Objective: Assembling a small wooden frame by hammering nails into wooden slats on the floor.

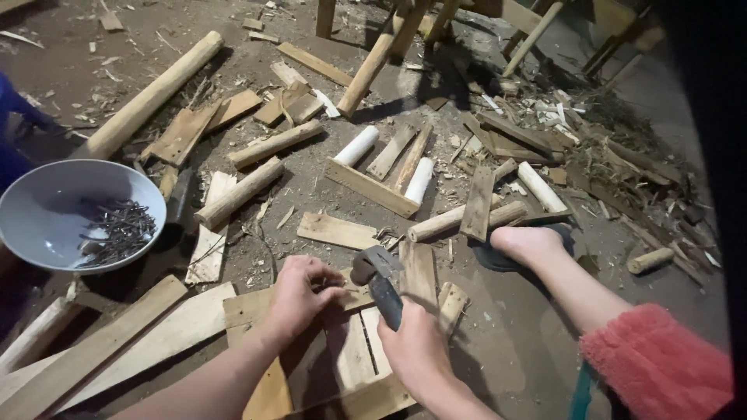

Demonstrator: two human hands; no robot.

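Observation:
My right hand (416, 350) grips the dark handle of a claw hammer (375, 268), whose metal head hovers just over a small wooden slat frame (350, 354) on the dirt floor. My left hand (299, 295) rests on the frame's upper crosspiece, fingers pinched together close to the hammer head; whether it holds a nail I cannot tell. My bare foot (525, 243) sits on a dark sandal to the right, with a pink fuzzy trouser leg (657, 365) above it.
A grey bowl (47, 194) holding several dark nails (117, 229) stands at left. Round wooden poles (152, 93), planks (101, 350), offcuts and shavings litter the floor. Another slat frame with white pegs (373, 187) lies beyond. Stool legs (373, 62) stand at the top.

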